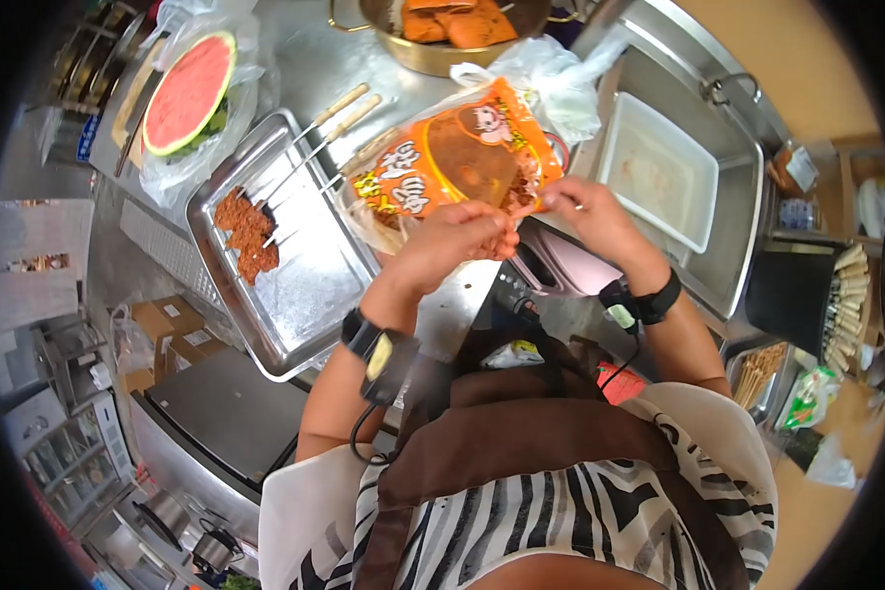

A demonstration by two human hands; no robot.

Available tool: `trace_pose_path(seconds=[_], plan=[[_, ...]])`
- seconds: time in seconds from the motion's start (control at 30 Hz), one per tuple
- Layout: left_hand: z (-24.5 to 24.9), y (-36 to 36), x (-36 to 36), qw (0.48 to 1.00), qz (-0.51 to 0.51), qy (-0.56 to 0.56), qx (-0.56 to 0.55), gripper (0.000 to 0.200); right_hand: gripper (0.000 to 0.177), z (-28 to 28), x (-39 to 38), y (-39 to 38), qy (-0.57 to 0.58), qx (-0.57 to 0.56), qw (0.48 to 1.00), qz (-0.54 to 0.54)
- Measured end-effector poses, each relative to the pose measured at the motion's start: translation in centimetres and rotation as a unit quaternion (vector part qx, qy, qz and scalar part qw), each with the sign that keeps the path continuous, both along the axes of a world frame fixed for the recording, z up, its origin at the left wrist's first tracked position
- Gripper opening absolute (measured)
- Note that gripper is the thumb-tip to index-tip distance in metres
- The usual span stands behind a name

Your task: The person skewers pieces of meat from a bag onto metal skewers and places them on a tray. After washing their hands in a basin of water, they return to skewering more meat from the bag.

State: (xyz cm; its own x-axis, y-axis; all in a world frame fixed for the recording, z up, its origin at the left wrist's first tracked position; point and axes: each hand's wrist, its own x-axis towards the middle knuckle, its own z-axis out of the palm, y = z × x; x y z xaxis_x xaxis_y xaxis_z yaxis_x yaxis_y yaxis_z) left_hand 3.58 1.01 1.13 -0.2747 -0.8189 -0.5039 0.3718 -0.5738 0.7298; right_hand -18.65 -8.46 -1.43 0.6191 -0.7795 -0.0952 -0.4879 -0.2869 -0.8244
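Note:
Both hands hold an orange food packet (452,157) above the steel counter. My left hand (457,244) grips its near bottom edge. My right hand (590,211) pinches its right corner. The packet shows brown contents through a clear window and lies partly inside a thin plastic bag (551,84). Left of it a steel tray (305,285) carries skewers (315,138) with a patch of reddish-brown coated meat (248,234).
A cut watermelon half (189,93) in plastic wrap lies at the far left. A brass pot (433,54) with orange-brown pieces stands at the back. A white tray (659,177) rests in the sink on the right. A holder of bamboo sticks (846,295) stands far right.

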Motion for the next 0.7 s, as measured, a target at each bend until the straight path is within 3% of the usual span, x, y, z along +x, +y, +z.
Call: trace_pose_path(seconds=[0.03, 0.07, 0.1, 0.13, 0.2, 0.23, 0.3, 0.4, 0.43, 0.7], plan=[[-1.2, -0.7, -0.6, 1.000, -0.005, -0.007, 0.002, 0.020, 0.018, 0.0, -0.1, 0.1, -0.007, 0.002, 1.000, -0.005], [-3.0, -1.2, -0.7, 0.972, -0.066, -0.211, -0.076, 0.021, 0.019, 0.0, 0.1, 0.2, 0.011, -0.011, 0.998, 0.060], [-3.9, -1.4, -0.7, 0.893, -0.128, -0.405, -0.150, 0.022, 0.020, -0.2, 0.4, 0.4, 0.026, -0.024, 0.992, 0.124], [-3.8, -1.6, -0.6, 0.890, -0.138, -0.410, -0.144, 0.022, 0.020, -0.9, 0.8, 0.5, 0.017, -0.016, 0.993, 0.118], [-3.5, -2.0, 0.1, 0.884, 0.029, -0.445, -0.140, 0.033, 0.028, -2.3, 2.1, -0.1, 0.016, -0.034, 0.988, 0.146], [-3.4, -2.3, 0.6, 0.882, 0.025, -0.451, -0.138, 0.033, 0.028, -2.1, 2.8, -0.5, 0.009, -0.032, 0.989, 0.144], [-3.2, -3.0, 1.9, 0.857, 0.075, -0.433, -0.269, 0.041, 0.039, -1.4, 4.3, -1.6, -0.017, -0.046, 0.987, 0.152], [-2.7, -3.9, 3.5, 0.823, 0.092, -0.493, -0.266, 0.046, 0.046, -1.4, 6.1, -3.4, -0.076, -0.108, 0.982, 0.135], [-3.0, -4.2, 4.0, 0.830, 0.109, -0.466, -0.288, 0.046, 0.049, -1.7, 6.8, -4.1, -0.078, -0.152, 0.978, 0.121], [-2.1, -1.5, 4.5, 0.776, 0.185, -0.509, -0.323, 0.038, 0.047, -1.7, 9.1, -7.7, -0.046, -0.167, 0.974, 0.145]])
